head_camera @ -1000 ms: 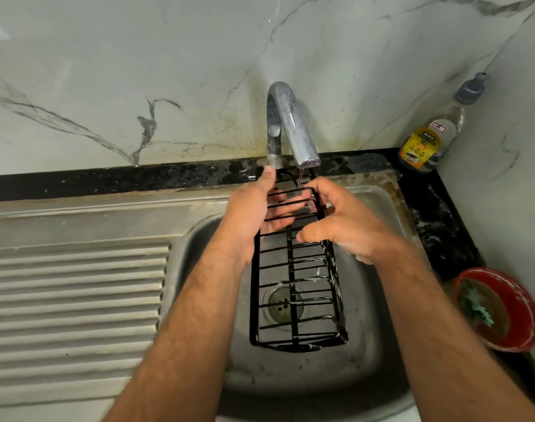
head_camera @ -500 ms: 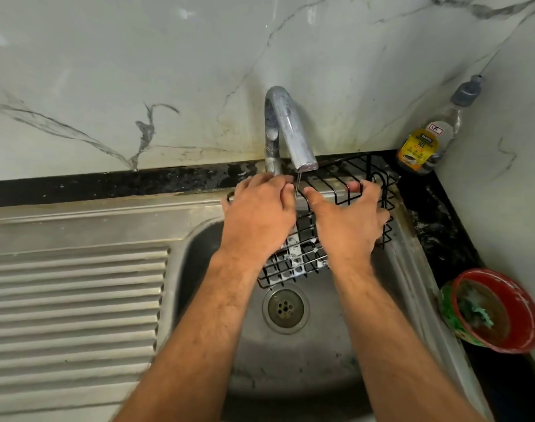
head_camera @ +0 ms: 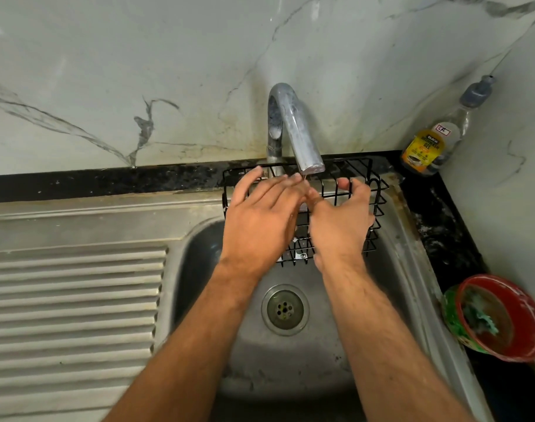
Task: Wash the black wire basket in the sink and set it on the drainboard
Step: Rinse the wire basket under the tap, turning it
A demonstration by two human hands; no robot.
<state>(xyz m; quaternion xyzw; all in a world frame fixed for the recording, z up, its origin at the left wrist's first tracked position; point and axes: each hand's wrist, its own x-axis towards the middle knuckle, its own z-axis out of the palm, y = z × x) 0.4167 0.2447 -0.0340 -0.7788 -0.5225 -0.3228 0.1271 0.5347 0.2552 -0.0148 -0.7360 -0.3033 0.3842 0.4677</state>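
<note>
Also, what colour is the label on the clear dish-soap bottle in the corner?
Yellow, on the clear dish-soap bottle, best seen in the head view.

Home kitchen, probably: steel sink (head_camera: 412,239) with drainboard (head_camera: 71,300), tap (head_camera: 293,129), dishwash gel bottle (head_camera: 433,141), marble wall (head_camera: 138,71)

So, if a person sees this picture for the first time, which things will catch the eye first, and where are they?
First the two hands, left hand and right hand, on the black wire basket under the tap, at the far side of the sink. Next the red bowl on the dark counter at the right, and the yellow-labelled bottle in the corner. The ribbed drainboard fills the left.
</note>
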